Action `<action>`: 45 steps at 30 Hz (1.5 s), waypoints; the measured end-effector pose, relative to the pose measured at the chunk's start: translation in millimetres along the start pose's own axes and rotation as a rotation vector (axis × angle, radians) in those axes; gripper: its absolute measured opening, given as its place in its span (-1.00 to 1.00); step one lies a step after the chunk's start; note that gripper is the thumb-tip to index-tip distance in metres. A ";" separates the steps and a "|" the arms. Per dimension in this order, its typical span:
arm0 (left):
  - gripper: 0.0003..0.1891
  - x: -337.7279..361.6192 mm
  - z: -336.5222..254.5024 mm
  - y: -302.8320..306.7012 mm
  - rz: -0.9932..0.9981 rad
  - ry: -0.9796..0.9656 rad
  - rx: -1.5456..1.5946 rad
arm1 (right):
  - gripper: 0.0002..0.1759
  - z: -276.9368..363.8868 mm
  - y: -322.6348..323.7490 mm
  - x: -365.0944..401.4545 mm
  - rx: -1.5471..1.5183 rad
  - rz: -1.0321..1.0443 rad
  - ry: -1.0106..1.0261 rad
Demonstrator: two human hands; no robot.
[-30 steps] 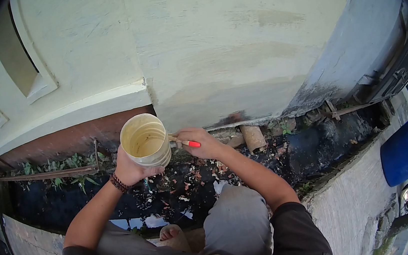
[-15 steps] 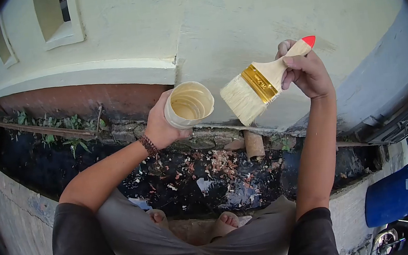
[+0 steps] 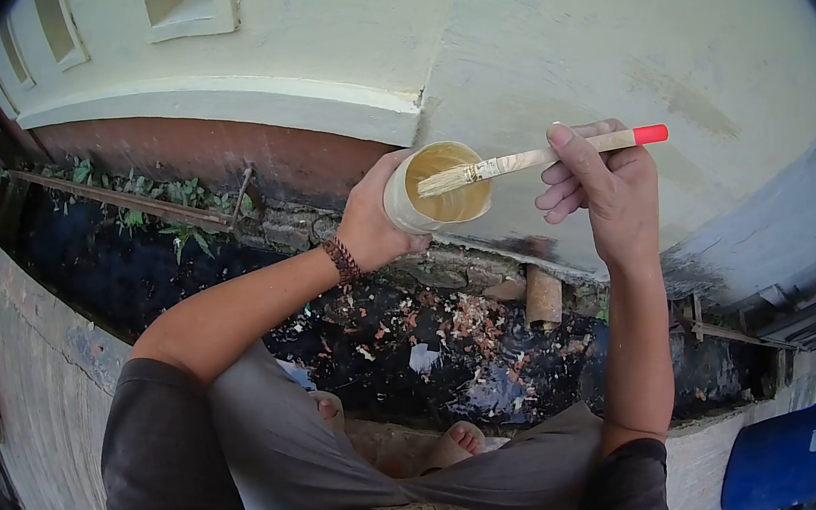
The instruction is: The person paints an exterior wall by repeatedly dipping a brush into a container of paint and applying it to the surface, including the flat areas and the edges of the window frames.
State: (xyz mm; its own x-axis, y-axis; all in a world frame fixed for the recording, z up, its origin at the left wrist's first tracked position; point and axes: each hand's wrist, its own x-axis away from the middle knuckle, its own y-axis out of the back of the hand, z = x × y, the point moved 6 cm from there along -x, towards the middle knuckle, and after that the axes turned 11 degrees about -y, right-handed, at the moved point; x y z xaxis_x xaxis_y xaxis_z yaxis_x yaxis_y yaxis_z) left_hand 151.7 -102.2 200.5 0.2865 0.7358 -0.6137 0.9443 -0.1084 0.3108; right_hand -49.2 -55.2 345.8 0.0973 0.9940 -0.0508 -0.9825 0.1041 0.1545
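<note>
My left hand (image 3: 375, 216) is wrapped round a pale plastic cup (image 3: 410, 212), tilted so that its opening faces me. Cream-yellow smears line the inside of the cup. Between the thumb and fingers of my right hand (image 3: 593, 178), a paintbrush (image 3: 523, 158) is held by its wooden handle with a red tip. The brush is turned edge-on, and its pale bristles overlap the cup's mouth in this view. Behind both hands rises a cream wall (image 3: 547, 58) with darker scuffed patches.
A ditch of dark water (image 3: 409, 356) with floating debris runs below my hands. A short pipe (image 3: 543, 297) sticks out of the wall's base. My feet (image 3: 455, 443) rest on a ledge at the ditch. At the lower right stands a blue barrel (image 3: 788, 453).
My right hand has brought the paintbrush left to the cup and turned it from flat to edge-on. The view has shifted, so the cup appears further right.
</note>
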 end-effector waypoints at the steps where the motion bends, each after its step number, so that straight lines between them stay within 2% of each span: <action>1: -0.07 -0.2 0.0 0.0 -0.013 -0.014 -0.001 | -0.63 1.6 -5.0 5.7 -0.002 0.001 -0.002; 3: -0.08 -0.8 0.9 -2.4 -0.018 -0.013 0.000 | -0.67 8.5 -9.9 18.3 0.167 -0.139 0.094; 4: -0.08 -0.3 0.8 -3.4 -0.023 -0.013 0.004 | -0.67 6.2 -15.3 22.0 0.169 -0.139 0.090; 6: -0.07 -0.3 -2.8 -3.2 -0.018 -0.037 -0.057 | -0.70 8.5 -35.0 30.9 0.398 -0.048 0.239; 8: -0.07 -2.2 -3.5 -4.0 -0.007 -0.065 -0.119 | -0.70 5.0 -46.1 32.4 0.435 -0.023 0.284; 9: -0.07 -4.1 -8.0 -2.8 -0.027 -0.167 -0.151 | -0.70 3.7 -52.0 31.6 0.470 0.008 0.337; 10: -0.07 -4.7 -12.9 -1.4 -0.048 -0.268 -0.183 | -0.69 -1.7 -52.2 25.9 0.421 -0.006 0.336; 11: -0.07 -5.5 -11.5 -1.3 -0.043 -0.264 -0.183 | -0.69 -2.0 -53.5 23.3 0.418 -0.007 0.331; 13: -0.08 -8.0 -24.6 4.4 -0.123 -0.404 -0.276 | -0.67 -3.9 -52.4 18.2 0.327 -0.020 0.268; 17: -0.03 -8.0 -31.1 12.5 -0.165 -0.473 -0.302 | -0.63 3.1 -58.2 20.0 0.403 -0.050 0.362; 20: -0.11 -9.1 -35.7 17.2 -0.236 -0.502 -0.272 | -0.66 4.9 -62.5 21.2 0.531 -0.078 0.243; 26: -0.06 -9.7 -41.5 25.0 -0.288 -0.534 -0.316 | -0.61 2.3 -69.9 24.2 0.537 -0.106 0.368; 31: -0.01 -8.4 -35.3 24.4 -0.256 -0.539 -0.340 | -0.67 1.2 -77.6 26.1 0.581 -0.115 0.461; 35: -0.02 -8.3 -37.1 23.6 -0.237 -0.597 -0.383 | -0.69 3.8 -76.6 24.8 0.645 -0.082 0.406; 41: -0.03 -8.2 -34.5 24.7 -0.248 -0.539 -0.332 | -0.69 10.9 -71.7 23.8 0.553 -0.104 0.404; 43: -0.03 -8.4 -35.8 25.5 -0.234 -0.564 -0.346 | -0.68 7.2 -75.2 23.5 0.580 -0.045 0.347; 45: -0.03 -8.0 -36.8 24.7 -0.222 -0.589 -0.360 | -0.68 8.6 -74.0 22.6 0.597 -0.033 0.375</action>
State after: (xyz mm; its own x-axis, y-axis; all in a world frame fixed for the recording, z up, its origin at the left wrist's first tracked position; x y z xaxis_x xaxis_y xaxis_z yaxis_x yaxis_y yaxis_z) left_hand 166.7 -86.2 239.9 0.2303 0.2217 -0.9475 0.9072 0.3033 0.2914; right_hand 27.0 -40.1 341.7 -0.0413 0.9219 -0.3851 -0.7147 0.2421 0.6562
